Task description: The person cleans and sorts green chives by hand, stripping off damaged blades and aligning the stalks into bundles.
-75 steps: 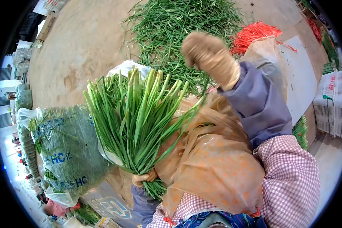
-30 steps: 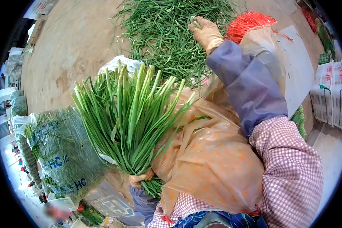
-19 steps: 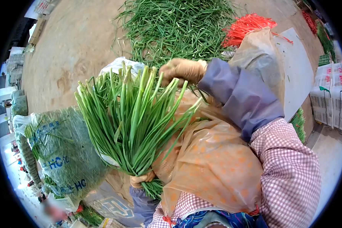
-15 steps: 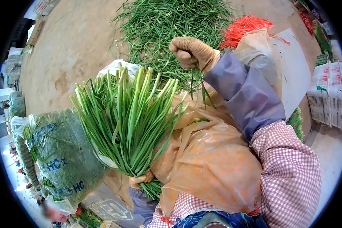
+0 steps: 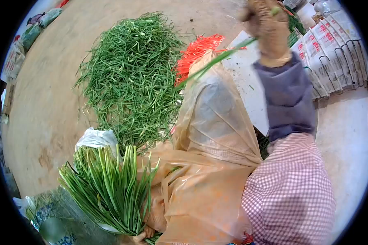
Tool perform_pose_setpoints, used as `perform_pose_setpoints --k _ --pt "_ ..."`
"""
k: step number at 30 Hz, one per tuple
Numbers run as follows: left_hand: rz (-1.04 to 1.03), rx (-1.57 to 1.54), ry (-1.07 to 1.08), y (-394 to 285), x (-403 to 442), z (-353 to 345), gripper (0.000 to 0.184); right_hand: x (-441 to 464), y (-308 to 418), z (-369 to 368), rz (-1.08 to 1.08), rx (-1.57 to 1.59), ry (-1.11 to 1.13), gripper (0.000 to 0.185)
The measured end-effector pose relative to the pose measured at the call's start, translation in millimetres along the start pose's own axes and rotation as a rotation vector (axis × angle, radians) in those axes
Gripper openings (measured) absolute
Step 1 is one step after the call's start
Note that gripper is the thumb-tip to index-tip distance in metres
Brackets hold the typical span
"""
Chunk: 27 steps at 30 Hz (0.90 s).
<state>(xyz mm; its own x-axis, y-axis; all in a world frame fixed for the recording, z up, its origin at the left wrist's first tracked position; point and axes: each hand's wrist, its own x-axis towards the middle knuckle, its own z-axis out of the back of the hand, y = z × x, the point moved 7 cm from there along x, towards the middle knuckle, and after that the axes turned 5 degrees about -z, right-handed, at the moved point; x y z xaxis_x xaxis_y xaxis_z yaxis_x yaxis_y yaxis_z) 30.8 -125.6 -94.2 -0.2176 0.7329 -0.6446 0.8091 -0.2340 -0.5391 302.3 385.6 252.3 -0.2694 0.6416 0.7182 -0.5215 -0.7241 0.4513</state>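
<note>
At the lower left, my left hand [image 5: 141, 237], in a tan glove, is closed round the narrow end of a large bunch of green stalks [image 5: 110, 183]. The stalks fan upward, pale cut ends on top. My right hand [image 5: 268, 30], gloved and blurred, is raised at the upper right, its fingers closed on a long green stalk [image 5: 218, 58] that trails down to the left. A translucent orange-brown plastic apron [image 5: 208, 200] covers my lap and knee.
A heap of loose green stalks [image 5: 131, 77] lies on the floor ahead, beside red ties [image 5: 197, 51] and a white board [image 5: 247, 85]. Stacked white crates [image 5: 331, 53] stand at the right. A filled plastic bag [image 5: 65, 216] and a white bag [image 5: 97, 138] are at the left.
The view has turned to the right. My right hand has moved from near the heap up and to the right, with a green stalk in it. My left hand still grips the bunch.
</note>
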Motion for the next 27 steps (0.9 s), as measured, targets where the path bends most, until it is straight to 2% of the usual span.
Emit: perform_pose_setpoints --k 2,4,7,9,11,13,14,17,18,21,24,27 --pt "0.007 0.013 -0.025 0.7 4.3 -0.3 0.042 10.8 11.6 42.6 -0.147 -0.034 0.058 0.028" --pt "0.013 0.028 -0.057 0.6 9.6 -2.5 0.042 16.6 -35.6 45.1 -0.126 -0.178 0.25 0.028" --pt "0.014 0.046 -0.086 0.0 15.2 -8.6 0.042 -7.2 -149.6 13.3 -0.384 -0.396 0.442 0.027" --pt "0.011 0.053 -0.115 -0.6 17.2 -12.5 0.042 -26.8 -201.6 -18.0 -0.42 -0.652 0.623 0.028" --pt "0.012 0.064 -0.141 -0.7 18.6 -16.7 0.042 -55.6 -265.3 -48.7 -0.437 -0.725 0.634 0.029" --pt "0.015 0.067 -0.153 -0.1 24.0 -23.8 0.042 -71.2 -290.4 -75.6 -0.467 -0.733 0.632 0.028" --pt "0.015 0.072 -0.176 -2.7 23.4 -25.4 0.042 -75.2 -293.8 -84.4 -0.487 -0.738 0.632 0.028" --pt "0.026 0.083 -0.203 -4.9 26.3 -30.9 0.041 -88.2 -301.9 -105.8 -0.423 -0.879 0.882 0.027" --pt "0.03 0.088 -0.211 -5.5 26.5 -32.1 0.041 -90.9 -303.1 -103.1 -0.361 -0.814 0.759 0.025" --pt "0.039 0.093 -0.223 -5.6 29.0 -35.4 0.041 -98.0 -301.6 -96.8 -0.233 -0.839 0.751 0.021" --pt "0.041 0.101 -0.235 -8.8 30.7 -37.5 0.041 -121.3 -274.4 -53.9 -0.165 -0.506 0.552 0.021" --pt "0.05 0.109 -0.237 -10.0 33.5 -39.6 0.041 -156.6 -249.9 -13.4 -0.124 -0.648 0.712 0.018"
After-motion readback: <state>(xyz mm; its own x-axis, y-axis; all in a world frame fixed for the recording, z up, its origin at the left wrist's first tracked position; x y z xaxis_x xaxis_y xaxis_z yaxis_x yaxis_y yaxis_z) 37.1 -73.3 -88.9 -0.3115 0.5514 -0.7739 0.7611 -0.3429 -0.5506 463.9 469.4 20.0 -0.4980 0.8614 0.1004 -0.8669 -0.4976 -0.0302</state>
